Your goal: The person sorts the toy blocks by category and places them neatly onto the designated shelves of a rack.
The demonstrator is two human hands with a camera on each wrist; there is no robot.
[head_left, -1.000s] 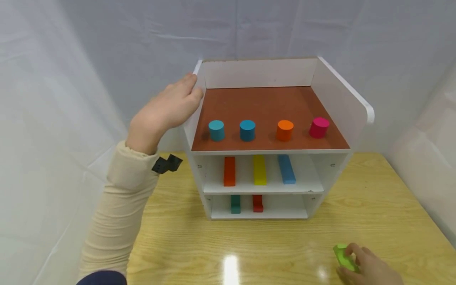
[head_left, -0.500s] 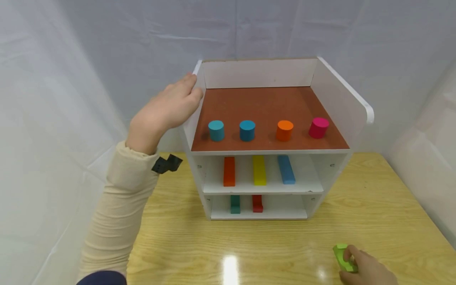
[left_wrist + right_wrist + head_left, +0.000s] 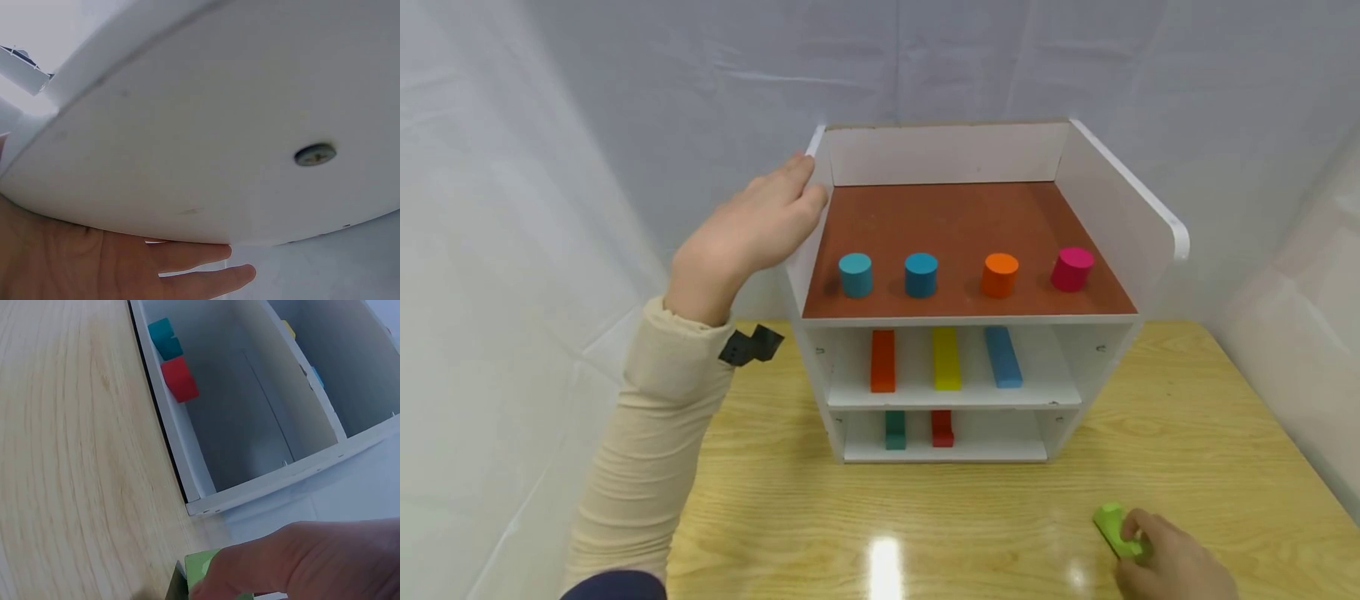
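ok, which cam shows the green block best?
Head view: the green block lies whole on the table, right hand gripping it. Right wrist view shows only a corner under the fingers. Left wrist view shows none of it.

head view above shelf unit (image 3: 970, 317), wrist views close beside it

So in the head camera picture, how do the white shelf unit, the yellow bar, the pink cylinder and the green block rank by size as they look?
1. White shelf unit, by far the largest.
2. Yellow bar.
3. Pink cylinder.
4. Green block, though the right hand partly covers it and it lies nearer the camera, so the last two are uncertain.
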